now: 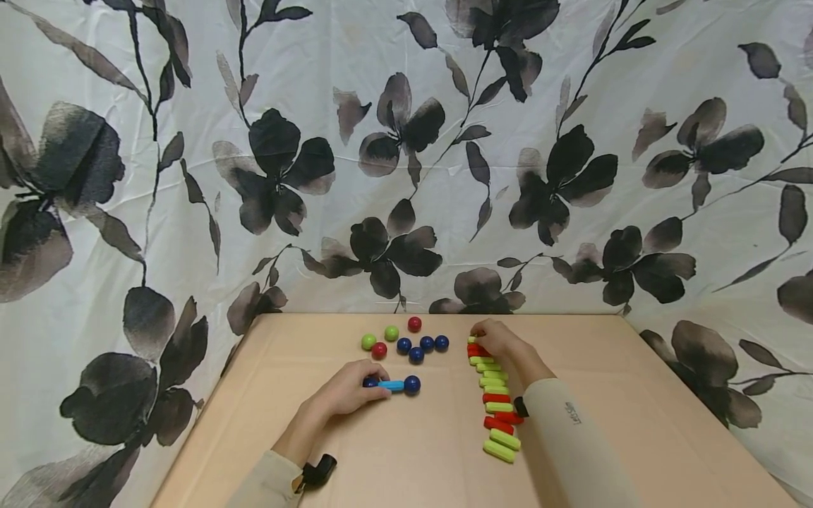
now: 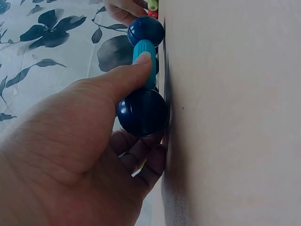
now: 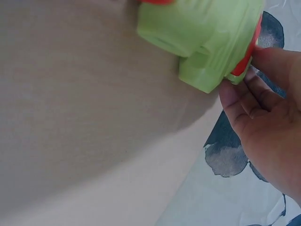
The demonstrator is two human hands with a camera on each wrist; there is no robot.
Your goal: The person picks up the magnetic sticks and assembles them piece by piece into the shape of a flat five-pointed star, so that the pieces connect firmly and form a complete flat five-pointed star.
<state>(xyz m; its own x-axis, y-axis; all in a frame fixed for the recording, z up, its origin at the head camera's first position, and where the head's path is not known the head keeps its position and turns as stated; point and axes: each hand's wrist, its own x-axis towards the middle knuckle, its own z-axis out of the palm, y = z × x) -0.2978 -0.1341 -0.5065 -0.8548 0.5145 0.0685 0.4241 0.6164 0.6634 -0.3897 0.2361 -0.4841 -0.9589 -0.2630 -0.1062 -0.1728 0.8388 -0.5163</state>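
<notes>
My left hand (image 1: pixel 348 386) pinches a light-blue rod (image 1: pixel 392 386) low over the tabletop. One dark blue ball (image 1: pixel 412 384) sits at the rod's right end, and another dark blue ball (image 2: pixel 142 113) is at the end near my palm. In the left wrist view the thumb lies along the rod. My right hand (image 1: pixel 502 339) is at the far end of a row of lime-green and red rods, its thumb and fingertips on a green rod (image 1: pixel 472 340). Just nearer lies a red rod (image 1: pixel 478 351). In the right wrist view, large green rods (image 3: pixel 202 70) partly hide the fingertips' hold.
Beyond the left hand lie several loose dark blue balls (image 1: pixel 416 355), two green balls (image 1: pixel 391 332) and two red balls (image 1: pixel 379 351). The rod row runs toward me, down to a green rod (image 1: pixel 498 451). A floral cloth (image 1: pixel 444 212) hangs behind the table (image 1: pixel 432 458).
</notes>
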